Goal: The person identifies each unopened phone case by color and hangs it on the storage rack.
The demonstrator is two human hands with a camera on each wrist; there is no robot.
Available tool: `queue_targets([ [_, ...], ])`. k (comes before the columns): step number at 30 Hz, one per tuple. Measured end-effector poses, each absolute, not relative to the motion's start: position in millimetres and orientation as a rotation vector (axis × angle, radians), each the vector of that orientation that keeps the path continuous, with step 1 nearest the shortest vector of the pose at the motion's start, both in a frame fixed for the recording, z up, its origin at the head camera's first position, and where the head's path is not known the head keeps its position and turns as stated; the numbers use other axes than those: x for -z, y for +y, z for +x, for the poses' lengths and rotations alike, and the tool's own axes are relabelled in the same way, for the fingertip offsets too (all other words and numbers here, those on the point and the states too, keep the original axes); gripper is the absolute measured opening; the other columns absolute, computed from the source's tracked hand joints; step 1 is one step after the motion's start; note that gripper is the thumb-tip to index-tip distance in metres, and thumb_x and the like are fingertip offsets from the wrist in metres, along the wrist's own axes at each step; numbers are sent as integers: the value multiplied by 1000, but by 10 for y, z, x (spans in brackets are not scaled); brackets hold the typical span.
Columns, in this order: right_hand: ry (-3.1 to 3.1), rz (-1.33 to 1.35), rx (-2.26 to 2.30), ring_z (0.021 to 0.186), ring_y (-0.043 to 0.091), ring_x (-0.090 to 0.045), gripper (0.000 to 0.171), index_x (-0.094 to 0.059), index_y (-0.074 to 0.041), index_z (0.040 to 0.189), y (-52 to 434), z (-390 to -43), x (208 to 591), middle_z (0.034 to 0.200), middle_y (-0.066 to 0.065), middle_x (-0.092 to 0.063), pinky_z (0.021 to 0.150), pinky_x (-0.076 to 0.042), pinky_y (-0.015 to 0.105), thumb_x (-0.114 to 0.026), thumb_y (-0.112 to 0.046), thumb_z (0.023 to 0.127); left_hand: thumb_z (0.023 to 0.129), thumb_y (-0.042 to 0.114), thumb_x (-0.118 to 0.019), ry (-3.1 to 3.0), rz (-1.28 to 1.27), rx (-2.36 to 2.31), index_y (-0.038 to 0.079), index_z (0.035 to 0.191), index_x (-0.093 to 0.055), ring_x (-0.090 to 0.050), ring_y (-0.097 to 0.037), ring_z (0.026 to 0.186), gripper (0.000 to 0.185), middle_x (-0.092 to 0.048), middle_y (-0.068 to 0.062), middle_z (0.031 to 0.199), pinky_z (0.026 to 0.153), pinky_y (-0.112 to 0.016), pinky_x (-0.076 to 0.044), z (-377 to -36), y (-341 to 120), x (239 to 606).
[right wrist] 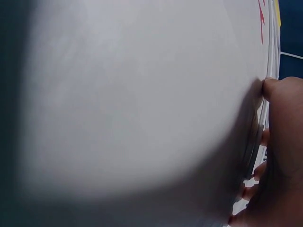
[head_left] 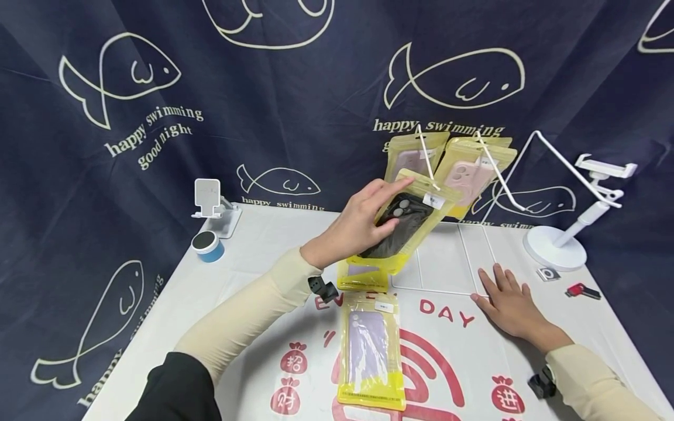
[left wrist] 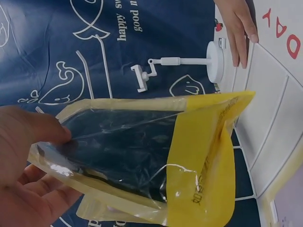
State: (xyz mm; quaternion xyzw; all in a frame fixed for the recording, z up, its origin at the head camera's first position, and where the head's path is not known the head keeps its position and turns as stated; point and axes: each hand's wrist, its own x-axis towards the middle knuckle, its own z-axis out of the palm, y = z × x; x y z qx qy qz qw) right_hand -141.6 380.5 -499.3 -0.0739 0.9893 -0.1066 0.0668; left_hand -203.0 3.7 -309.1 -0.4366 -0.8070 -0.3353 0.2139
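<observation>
Nearest the camera, a lilac phone case in its yellow packet (head_left: 371, 349) lies flat on the white tablecloth (head_left: 253, 275), which is printed with a red "DAY". Far left, a blue puck (head_left: 207, 245) and a small white stand (head_left: 213, 204) sit near the table's edge. Up in the middle, the left hand (head_left: 358, 225) pinches the black case packet (head_left: 402, 228), thumb on its face and fingers behind, holding it tilted above the table: clear front, yellow border, white sticker too small to read. Behind hang two pink case packets (head_left: 463, 169) on a white wire rack (head_left: 505, 175). The backdrop reads "happy swimming good night". Over on the right, the right hand (head_left: 511, 304) lies flat, fingers spread, holding nothing, beside a white phone holder (head_left: 558, 245).
</observation>
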Motion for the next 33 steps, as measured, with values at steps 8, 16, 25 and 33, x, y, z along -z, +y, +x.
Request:
queue_targets([
  [8,2972,-219,304,145,62,-7,80,-21,1,157,3809,-1420,4990,160,38,-7,108,-7,81,-37,-56,103,83,-8,-60,-2246,-1243,842,8,151,-43,-48,-16,90,71,-56,-9,109,77,-22,-43,-2094,20,3122],
  [16,2962,-212,307,145,62,-7,80,-21,1,157,3789,-1410,4959,160,39,-7,108,-7,81,-37,-56,103,88,2,-68,-2294,-1165,731,14,152,-43,-51,-15,85,69,-58,-6,107,77,-26,-48,-2183,38,3137],
  [25,2958,-214,320,144,63,-7,80,-22,2,156,3779,-1410,4963,159,39,-7,108,-6,81,-37,-55,103,89,5,-70,-2303,-1104,725,14,152,-43,-46,-17,81,69,-57,-7,101,74,-30,-46,-2392,85,3162],
  [33,2961,-219,305,145,62,-8,80,-22,2,157,3794,-1420,4976,160,39,-7,108,-7,81,-37,-56,103,89,5,-67,-2316,-1044,671,15,151,-44,-49,-18,82,67,-57,-7,100,77,-32,-47,-2554,171,3118],
])
